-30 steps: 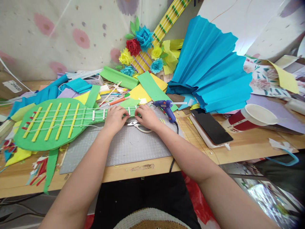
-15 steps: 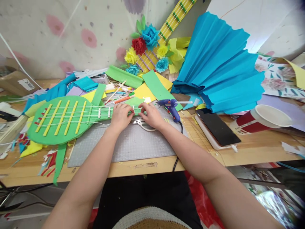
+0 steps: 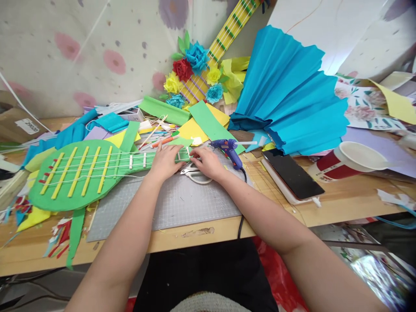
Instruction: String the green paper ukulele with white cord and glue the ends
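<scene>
A green paper lute point(image 3: 71, 190) with yellow strips, white strings and short white bars lies across the left of the desk. My left hand point(image 3: 166, 163) is closed over its narrow neck, thumb at the near edge. My right hand point(image 3: 208, 164) pinches at the right end of the neck, beside a white bar; its fingertips partly hide what they grip. White-handled scissors point(image 3: 196, 177) lie just below the right hand, partly covered by it. A blue glue gun point(image 3: 230, 151) with a clear stick rests to the right of that hand.
A grey cutting mat point(image 3: 195, 208) lies under my forearms. Coloured paper and sticks are heaped behind the lute. A yellow lute with paper flowers point(image 3: 224, 39) and a pleated blue paper fan point(image 3: 286, 95) stand at the back. Rightward are a phone point(image 3: 292, 173) and a paper cup point(image 3: 344, 162).
The view has shifted slightly, moving the lute left and lower in the picture. Both hands stay at the neck; a white bar now shows more plainly between them.
</scene>
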A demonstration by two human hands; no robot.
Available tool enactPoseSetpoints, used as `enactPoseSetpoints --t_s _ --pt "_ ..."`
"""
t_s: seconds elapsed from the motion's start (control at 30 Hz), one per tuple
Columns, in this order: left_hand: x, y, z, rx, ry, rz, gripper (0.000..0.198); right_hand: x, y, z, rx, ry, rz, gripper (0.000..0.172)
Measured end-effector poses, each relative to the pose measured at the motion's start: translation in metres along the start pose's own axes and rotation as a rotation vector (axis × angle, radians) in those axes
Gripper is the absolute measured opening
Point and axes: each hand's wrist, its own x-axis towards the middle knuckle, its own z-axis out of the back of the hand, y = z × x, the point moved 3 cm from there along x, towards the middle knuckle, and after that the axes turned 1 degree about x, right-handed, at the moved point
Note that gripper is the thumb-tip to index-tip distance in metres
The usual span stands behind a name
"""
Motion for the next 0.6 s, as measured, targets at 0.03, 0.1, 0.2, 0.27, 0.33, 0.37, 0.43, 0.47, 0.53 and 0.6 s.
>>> enactPoseSetpoints --t_s 0.03,0.1,0.2,0.27,0.33,0.37,0.43,0.47,0.53,0.6 --pt "0.000 -0.001 0.001 0.003 -0.011 -0.002 0.051 0.000 -0.001 0.000 0.013 -0.005 -0.008 0.010" --pt "-0.002 -0.002 0.004 0.011 -0.037 -0.013 0.050 0.000 -0.002 0.000 0.047 -0.019 -0.032 0.009" --pt "-0.005 -0.005 0.006 0.016 -0.061 -0.023 0.050 -0.001 -0.003 -0.001 0.094 -0.035 -0.061 0.008" --pt "-0.008 -0.007 0.007 0.016 -0.070 -0.009 0.050 -0.001 -0.004 -0.002 0.120 -0.030 -0.069 0.006" --pt "-0.010 -0.009 0.007 0.018 -0.074 0.010 0.050 -0.002 -0.004 -0.002 0.132 -0.021 -0.075 0.005" --pt "-0.011 -0.009 0.007 0.017 -0.075 0.016 0.049 -0.002 -0.004 -0.002 0.127 -0.020 -0.077 0.005" --pt "-0.012 -0.011 0.006 0.010 -0.072 0.023 0.048 -0.002 -0.003 0.000 0.099 -0.026 -0.076 0.005" --pt "-0.012 -0.012 0.005 0.005 -0.071 0.026 0.047 -0.002 -0.002 0.001 0.080 -0.026 -0.070 0.005" --pt "-0.013 -0.012 0.004 0.000 -0.068 0.034 0.046 -0.002 -0.001 0.002 0.047 -0.013 -0.060 0.007" --pt "-0.013 -0.012 0.004 0.001 -0.066 0.042 0.047 -0.002 -0.001 0.003 0.023 0.006 -0.059 0.009"
